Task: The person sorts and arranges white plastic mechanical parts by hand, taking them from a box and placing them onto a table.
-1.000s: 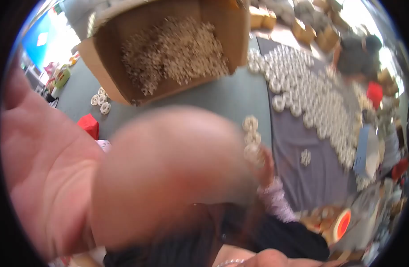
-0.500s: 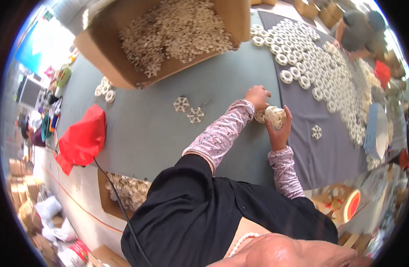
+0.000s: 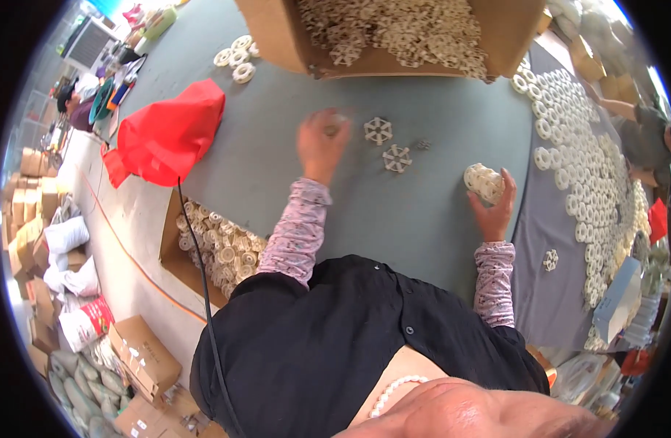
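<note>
My right hand [image 3: 496, 210] is closed round a short stack of cream ring-shaped pieces [image 3: 484, 182], held over the grey-green table near the dark cloth's edge. To the left, my left hand [image 3: 321, 150] is smeared by motion above the table. Its fingers are curled round what looks like one pale ring [image 3: 332, 130], though its detail is blurred. Between my hands lie two flat spoked wheel pieces, an upper one [image 3: 378, 131] and a lower one [image 3: 397, 158]. Beside them is a little heap of small grey bits [image 3: 423, 144].
A large carton [image 3: 416, 71] full of loose wheel pieces stands at the far side. Cream rings [image 3: 242, 71] lie far left, near a red cloth bag [image 3: 171, 135]. Many rings [image 3: 580, 171] cover the dark cloth at right. Below the table edge sits another filled box [image 3: 173, 237].
My left hand has moved left, away from my right hand, and seems to carry a ring. My right hand still holds the stack. The whole view has shifted.
</note>
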Action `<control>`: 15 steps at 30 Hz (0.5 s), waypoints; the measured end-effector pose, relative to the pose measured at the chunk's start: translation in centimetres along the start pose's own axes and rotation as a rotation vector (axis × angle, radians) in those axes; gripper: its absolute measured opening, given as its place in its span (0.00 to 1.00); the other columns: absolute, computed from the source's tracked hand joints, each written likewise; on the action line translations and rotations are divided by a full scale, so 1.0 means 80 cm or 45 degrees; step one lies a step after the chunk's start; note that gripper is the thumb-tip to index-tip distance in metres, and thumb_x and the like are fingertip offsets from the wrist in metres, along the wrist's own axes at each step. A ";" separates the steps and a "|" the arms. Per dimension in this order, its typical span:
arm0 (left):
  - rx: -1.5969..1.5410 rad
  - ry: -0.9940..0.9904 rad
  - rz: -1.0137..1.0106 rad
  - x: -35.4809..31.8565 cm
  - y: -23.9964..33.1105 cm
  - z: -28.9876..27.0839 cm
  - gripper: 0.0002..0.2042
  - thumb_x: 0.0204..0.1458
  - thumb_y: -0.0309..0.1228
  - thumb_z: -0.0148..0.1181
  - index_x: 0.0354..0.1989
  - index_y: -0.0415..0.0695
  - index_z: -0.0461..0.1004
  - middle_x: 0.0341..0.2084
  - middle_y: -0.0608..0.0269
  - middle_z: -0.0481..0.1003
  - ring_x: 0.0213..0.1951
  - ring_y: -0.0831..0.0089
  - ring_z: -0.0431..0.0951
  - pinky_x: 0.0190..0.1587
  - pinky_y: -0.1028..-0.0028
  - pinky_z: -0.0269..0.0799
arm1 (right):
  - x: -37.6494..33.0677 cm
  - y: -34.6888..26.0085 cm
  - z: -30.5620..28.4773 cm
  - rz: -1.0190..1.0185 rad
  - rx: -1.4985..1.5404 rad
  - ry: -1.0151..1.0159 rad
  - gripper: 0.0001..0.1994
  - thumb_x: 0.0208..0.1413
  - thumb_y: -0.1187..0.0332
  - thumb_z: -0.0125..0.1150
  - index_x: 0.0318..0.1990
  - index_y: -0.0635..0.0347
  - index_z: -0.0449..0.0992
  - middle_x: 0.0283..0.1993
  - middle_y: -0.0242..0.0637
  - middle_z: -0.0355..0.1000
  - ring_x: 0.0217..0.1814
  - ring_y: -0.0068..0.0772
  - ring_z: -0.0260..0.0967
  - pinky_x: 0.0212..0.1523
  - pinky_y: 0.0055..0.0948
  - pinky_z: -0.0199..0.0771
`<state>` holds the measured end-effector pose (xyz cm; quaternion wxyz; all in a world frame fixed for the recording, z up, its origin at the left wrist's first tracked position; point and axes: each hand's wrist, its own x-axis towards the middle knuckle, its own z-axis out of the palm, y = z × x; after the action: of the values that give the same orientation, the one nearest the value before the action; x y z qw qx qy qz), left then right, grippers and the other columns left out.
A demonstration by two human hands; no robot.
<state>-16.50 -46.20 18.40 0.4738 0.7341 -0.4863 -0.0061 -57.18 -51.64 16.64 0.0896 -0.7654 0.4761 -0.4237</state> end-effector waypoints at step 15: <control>0.379 0.520 0.159 0.091 -0.171 -0.087 0.32 0.45 0.35 0.76 0.60 0.42 0.72 0.55 0.52 0.72 0.57 0.51 0.72 0.61 0.56 0.69 | 0.080 -0.061 0.015 0.119 -0.509 -0.691 0.33 0.40 0.62 0.79 0.56 0.55 0.72 0.54 0.43 0.73 0.53 0.54 0.75 0.51 0.46 0.77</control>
<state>0.30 -45.57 15.93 0.4483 0.7504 -0.4205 0.2432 -51.89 -54.52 22.17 0.0807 -0.8299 0.5432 -0.0983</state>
